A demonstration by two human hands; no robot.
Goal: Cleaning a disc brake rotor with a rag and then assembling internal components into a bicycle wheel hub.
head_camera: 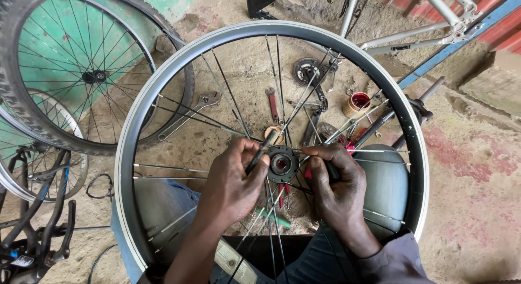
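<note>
Centrally, hub: one hub (282, 163) sits mid-frame in one bare rim (163, 83), between both hands.
Grip: left hand (233, 183), at nine o'clock of the hub, pinches a dark tool (259, 151); right hand (336, 181), at three o'clock, pinches a spoke by the flange.
Count: two wrenches (190, 117) on the dirt, one red-filled tin (356, 103), one tyred wheel (81, 72) at ten o'clock.
Unclear: tool tip hidden; frame (434, 29) cut off.

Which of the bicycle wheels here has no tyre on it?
The bare silver wheel lying across the person's lap, its hub between both hands. The wheel leaning at upper left wears a knobbly black tyre.
</note>
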